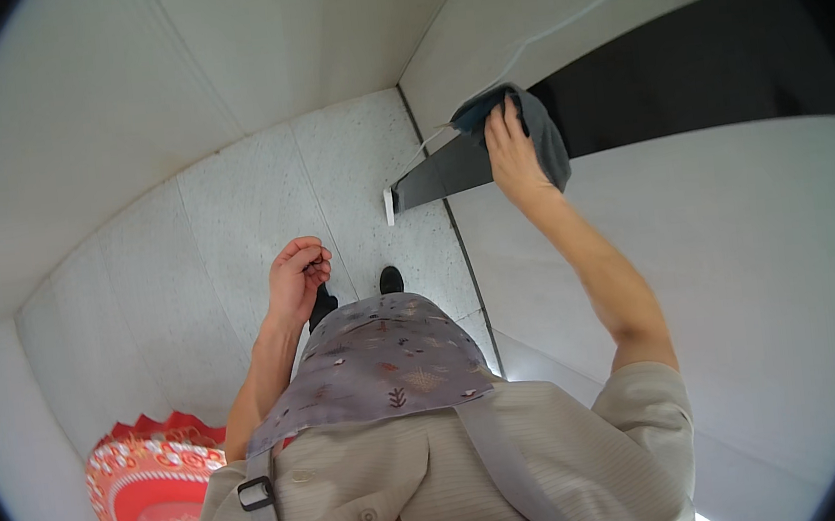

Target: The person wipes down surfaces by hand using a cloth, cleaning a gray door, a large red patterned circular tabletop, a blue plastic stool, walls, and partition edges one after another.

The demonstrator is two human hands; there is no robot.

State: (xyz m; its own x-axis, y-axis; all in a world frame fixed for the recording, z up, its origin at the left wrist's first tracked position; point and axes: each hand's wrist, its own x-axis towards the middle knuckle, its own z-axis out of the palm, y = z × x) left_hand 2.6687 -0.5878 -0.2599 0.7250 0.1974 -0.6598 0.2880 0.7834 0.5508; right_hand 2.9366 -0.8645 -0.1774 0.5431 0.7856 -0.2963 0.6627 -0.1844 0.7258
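Note:
My right hand [513,153] lies flat over a dark grey cloth [547,131], pressing it against a long glossy black panel [679,77] on the pale wall. Part of the cloth is folded up beyond my fingertips. My left hand [303,268] hangs in front of my body above the floor, its fingers curled in; a small dark spot shows between them, and I cannot tell whether it is an object or shadow. A patterned grey apron [389,361] covers my front.
A white cable [425,145] runs by the panel's lower end, near a white strip [389,207] at floor level. Pale walls [143,68] enclose the tiled floor [251,178]. A red and gold ornate decoration [162,503] stands at the lower left.

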